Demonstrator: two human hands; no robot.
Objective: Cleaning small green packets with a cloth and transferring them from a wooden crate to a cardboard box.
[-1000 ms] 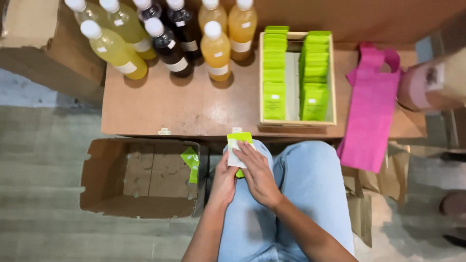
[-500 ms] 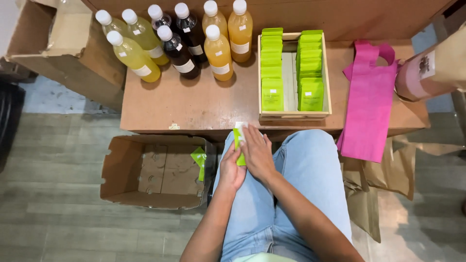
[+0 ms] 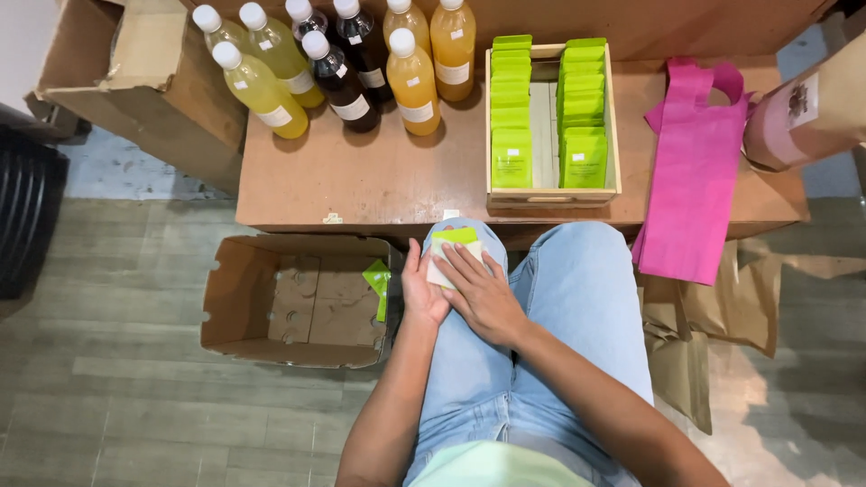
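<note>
Head view: person was seated, both hands on the lap over light blue jeans (image 3: 577, 307). Left hand (image 3: 422, 293) was curled around the left edge of a small green-and-white packet (image 3: 454, 250), thumb side up; right hand (image 3: 483, 293) lay flat over the packet's lower part, fingers stretched, pressing it against the knee. Packet sat at frame centre, just at the 6 o'clock edge of the brown table (image 3: 397, 180), its green top strip showing past the fingertips. At 12 o'clock from the hands, a wooden tray (image 3: 614, 117) held two rows of matching green packets. At 11 o'clock, a cluster of capped bottles (image 3: 361, 72) stood, yellow, orange and dark. At 9 o'clock on the floor, an open cardboard box (image 3: 298, 302) sat with one green packet (image 3: 377, 284) leaning on its right inner wall. At 2 o'clock, a pink fabric bag (image 3: 690, 171) hung over the table's edge, a brown paper bag (image 3: 812, 108) just beside it.
</note>
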